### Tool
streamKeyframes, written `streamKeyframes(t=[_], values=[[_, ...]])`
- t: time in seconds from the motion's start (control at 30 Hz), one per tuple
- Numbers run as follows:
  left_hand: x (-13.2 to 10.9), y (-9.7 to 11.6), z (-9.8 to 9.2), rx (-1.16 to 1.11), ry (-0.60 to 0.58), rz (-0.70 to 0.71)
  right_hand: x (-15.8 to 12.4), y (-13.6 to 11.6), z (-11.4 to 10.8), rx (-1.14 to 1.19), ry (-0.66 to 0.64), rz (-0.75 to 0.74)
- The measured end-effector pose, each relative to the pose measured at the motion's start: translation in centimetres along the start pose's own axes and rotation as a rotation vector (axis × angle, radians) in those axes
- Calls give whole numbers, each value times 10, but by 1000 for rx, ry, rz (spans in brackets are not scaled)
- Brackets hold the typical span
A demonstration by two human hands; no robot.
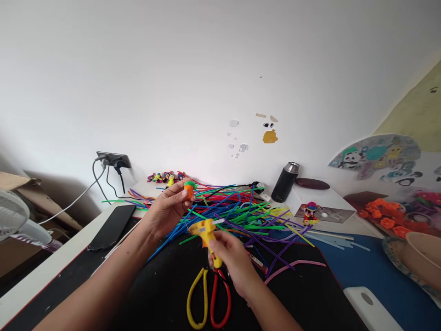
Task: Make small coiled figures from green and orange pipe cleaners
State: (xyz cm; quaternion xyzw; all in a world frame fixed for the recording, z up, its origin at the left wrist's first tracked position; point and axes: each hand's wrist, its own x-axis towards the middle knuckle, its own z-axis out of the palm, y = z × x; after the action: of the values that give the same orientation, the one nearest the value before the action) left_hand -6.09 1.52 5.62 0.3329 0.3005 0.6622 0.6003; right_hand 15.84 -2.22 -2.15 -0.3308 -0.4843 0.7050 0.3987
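Between the fingertips of my left hand is a small orange piece with a green top, held up above the table. My right hand grips a yellow glue gun by its handle. A whitish glue stick pokes out of the gun's back end, and its nozzle points left, below my left hand. Just under the gun lie scissors with one yellow and one red handle; their blades are mostly hidden by my right hand.
Many coloured pipe cleaners are heaped behind my hands. A black thermos stands at the back right, near a small colourful figure. A black phone lies at left, beside a white fan. Orange pieces sit far right.
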Motion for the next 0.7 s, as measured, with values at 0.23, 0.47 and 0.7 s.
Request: streamKeyframes(t=[0.23,0.47,0.7], values=[[2,-7,2,-15,8,18,4,-18,-14,448,151,-14],[1,-12,6,21,42,-5,-1,-21,-11,449,63,-111],[-2,-22,8,157,35,4,-6,-22,-4,228,76,-192]])
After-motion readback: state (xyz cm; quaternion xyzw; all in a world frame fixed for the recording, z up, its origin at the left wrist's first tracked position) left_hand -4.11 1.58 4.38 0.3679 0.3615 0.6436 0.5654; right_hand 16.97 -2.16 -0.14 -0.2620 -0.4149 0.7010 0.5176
